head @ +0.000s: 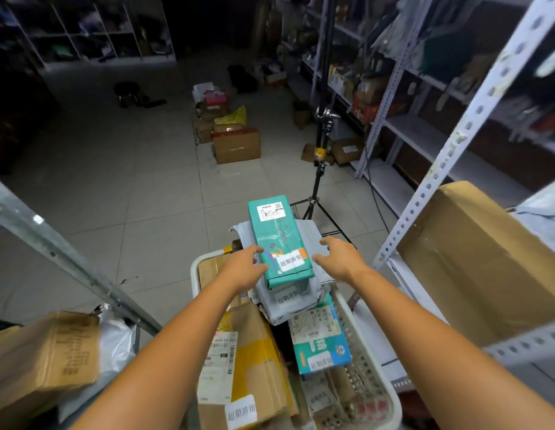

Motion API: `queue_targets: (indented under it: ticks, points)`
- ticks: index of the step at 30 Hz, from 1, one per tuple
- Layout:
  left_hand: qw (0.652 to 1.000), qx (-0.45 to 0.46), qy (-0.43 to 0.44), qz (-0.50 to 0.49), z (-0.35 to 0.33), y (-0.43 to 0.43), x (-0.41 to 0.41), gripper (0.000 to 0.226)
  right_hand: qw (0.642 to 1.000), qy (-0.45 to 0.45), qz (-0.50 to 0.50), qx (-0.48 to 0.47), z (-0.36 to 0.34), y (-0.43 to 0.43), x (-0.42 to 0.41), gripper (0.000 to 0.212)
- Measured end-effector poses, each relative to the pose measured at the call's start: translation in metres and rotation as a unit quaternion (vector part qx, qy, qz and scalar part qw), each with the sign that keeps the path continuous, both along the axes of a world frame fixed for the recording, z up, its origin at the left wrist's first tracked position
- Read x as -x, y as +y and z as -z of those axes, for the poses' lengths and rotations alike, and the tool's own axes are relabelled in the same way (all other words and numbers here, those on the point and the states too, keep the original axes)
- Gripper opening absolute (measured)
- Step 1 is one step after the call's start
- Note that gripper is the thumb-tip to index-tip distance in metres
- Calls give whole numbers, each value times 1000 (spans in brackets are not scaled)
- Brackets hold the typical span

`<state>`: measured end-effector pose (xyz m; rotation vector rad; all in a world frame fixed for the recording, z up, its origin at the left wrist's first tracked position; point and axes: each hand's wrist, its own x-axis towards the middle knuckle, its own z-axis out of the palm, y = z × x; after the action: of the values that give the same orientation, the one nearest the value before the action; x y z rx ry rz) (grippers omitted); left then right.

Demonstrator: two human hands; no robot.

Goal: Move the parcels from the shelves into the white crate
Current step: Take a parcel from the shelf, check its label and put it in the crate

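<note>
The white crate [372, 367] is heaped past its rim. A cardboard box [254, 352], a blue carton [319, 339] and a grey bag [310, 234] lie in it, and the green parcel [277, 234] rests on top of the bag. The left hand [243, 265] and right hand [340, 259] flank that parcel, each grip wide and holding nothing; the left thumb may touch its edge. Work seems left: 1 brown box [475, 259] sits on the right shelf, another [43, 358] on the left. The crate's floor is buried, and the far shelves are dark and blurred.
</note>
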<state>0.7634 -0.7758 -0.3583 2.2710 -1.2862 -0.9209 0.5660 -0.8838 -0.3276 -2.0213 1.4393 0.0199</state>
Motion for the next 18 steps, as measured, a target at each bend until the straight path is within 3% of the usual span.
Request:
queue_targets:
  ticks: [7,18]
  points:
    - [987,3,-133,95,-47,15,31,52,999,8,8,51,-38,35,56,55]
    - [975,34,-162,151,-85,74,161,47,995,-22,76,63,-67,132,223,51]
